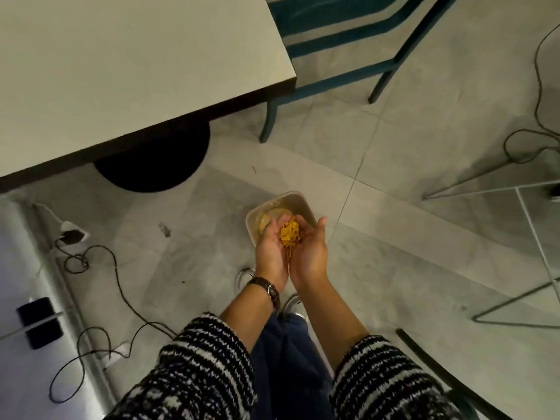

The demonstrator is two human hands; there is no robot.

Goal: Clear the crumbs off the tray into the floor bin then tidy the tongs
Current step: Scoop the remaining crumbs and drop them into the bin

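My left hand [270,249] and my right hand [309,253] are cupped together, palms up, carrying a heap of orange crumbs [290,236] between them. Both hands hover right above the clear plastic floor bin [300,203], which stands on the tiled floor and holds some pale and orange scraps. The near half of the bin is hidden behind my hands. Neither the tray nor the tongs appears in view.
A white table [136,65] with a dark edge fills the upper left, a round black base [154,165] under it. A teal chair [339,50] stands behind. Cables [100,268] and chargers trail on the floor at left. Thin wire frames [515,192] stand at right.
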